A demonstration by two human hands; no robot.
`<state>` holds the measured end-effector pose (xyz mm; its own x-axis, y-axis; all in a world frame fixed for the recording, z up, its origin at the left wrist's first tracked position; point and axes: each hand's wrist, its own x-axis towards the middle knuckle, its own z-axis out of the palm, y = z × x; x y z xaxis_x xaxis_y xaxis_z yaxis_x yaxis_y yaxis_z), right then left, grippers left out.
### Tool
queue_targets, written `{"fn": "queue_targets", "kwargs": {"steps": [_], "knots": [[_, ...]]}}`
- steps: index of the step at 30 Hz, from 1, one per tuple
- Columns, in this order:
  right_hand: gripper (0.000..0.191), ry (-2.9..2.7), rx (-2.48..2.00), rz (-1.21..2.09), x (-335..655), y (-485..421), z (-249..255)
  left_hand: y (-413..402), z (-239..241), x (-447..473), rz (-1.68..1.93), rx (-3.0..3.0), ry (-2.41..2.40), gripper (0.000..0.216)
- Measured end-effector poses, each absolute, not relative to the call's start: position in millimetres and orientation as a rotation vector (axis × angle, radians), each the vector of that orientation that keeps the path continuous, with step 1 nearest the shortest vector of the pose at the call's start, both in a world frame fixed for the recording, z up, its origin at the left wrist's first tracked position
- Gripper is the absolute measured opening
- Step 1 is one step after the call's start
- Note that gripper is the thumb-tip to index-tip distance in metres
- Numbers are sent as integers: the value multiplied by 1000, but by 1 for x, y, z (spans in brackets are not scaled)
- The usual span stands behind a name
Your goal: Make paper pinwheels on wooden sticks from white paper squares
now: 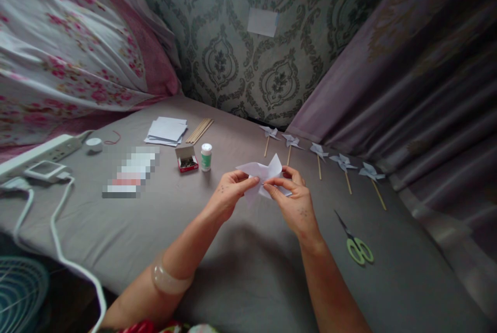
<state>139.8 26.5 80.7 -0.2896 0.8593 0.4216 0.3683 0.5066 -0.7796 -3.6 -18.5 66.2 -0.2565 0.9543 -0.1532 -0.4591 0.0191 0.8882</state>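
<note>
A white paper pinwheel with folded, pointed blades is held up between my two hands, above the bed-like surface. My left hand grips its left side, the thumb pressed near the centre. The fingertips of my right hand pinch close to the middle, at what looks like a small thin pin; its exact form is too small to make out. No stick shows on this pinwheel. Beyond my left hand stand a white and green bottle and an open small red box of dark little pieces.
Several finished pinwheels on sticks lie in a row at the right. Scissors with green handles rest nearer me. Paper sheets and wooden sticks lie at the back. A power strip with white cables is at the left.
</note>
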Motion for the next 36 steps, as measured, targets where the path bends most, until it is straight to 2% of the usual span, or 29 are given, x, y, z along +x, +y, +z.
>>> {"fn": "queue_targets", "kwargs": {"steps": [13, 24, 36], "knots": [[16, -1885, -1018, 753, 141, 29, 78, -20, 70, -4, 1518, 583, 1018, 29], [17, -1833, -996, 978, 142, 32, 79, -19, 70, -6, 1491, 487, 887, 30], [17, -1807, -973, 984, 141, 31, 81, -19, 67, -6, 1478, 488, 871, 29]]}}
